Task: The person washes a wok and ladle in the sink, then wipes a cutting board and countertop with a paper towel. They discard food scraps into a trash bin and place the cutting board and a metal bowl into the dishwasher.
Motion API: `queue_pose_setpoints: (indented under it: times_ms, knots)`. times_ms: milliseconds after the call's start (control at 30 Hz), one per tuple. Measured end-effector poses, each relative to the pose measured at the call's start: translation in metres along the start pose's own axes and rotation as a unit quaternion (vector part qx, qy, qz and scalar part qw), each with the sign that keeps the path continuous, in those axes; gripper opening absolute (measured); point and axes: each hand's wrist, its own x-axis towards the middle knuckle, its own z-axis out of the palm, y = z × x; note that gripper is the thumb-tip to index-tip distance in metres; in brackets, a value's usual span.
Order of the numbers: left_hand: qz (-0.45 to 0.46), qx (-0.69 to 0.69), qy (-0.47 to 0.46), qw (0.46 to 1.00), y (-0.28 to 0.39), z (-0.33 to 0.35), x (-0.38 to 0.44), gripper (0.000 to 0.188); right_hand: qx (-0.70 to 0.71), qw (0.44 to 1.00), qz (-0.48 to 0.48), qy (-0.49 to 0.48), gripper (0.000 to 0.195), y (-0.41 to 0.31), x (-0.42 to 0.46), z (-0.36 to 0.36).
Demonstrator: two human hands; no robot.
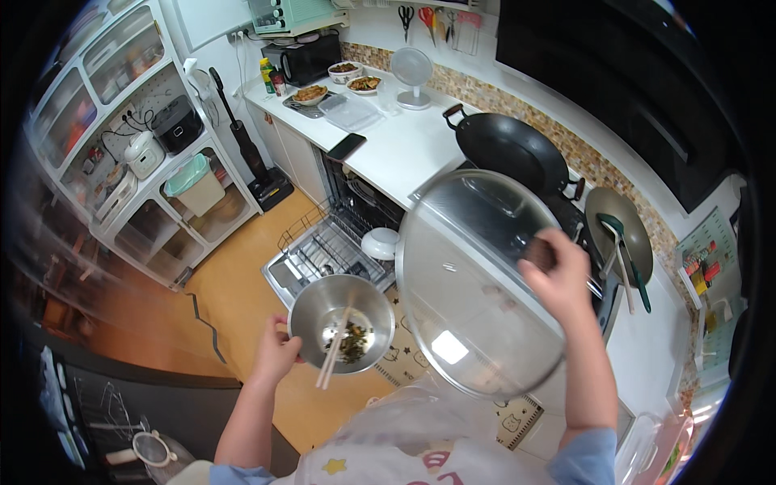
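Observation:
My left hand grips the rim of a stainless steel bowl on its left side. Dark green chopped bits with some orange lie in the bottom of this bowl. A pair of light chopsticks leans in it, the ends sticking out over the near rim. By its dark brown knob, my right hand holds a large glass lid with a metal rim, tilted in the air. Behind the lid a black wok with two wooden-grip handles sits at the stove; the lid partly covers the stove.
An opened dishwasher has its rack out, with a white bowl in it. Cooked dishes, a phone and a plastic lid are on the counter. A second pan with a green ladle stands right of the wok.

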Motion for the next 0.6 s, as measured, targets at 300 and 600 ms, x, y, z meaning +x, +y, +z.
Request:
queue_pose_setpoints:
  times_ms: [300,600]
  knots:
    - [-0.023,-0.085,0.184,0.979,-0.012,-0.097,0.091,0.034,-0.051,0.996,0.024,-0.068,0.042,-0.001,0.204,0.28]
    - [-0.129,-0.132,0.339,0.923,0.005,-0.143,0.162,0.032,-0.082,0.978,0.176,-0.075,0.044,0.059,0.328,0.417]
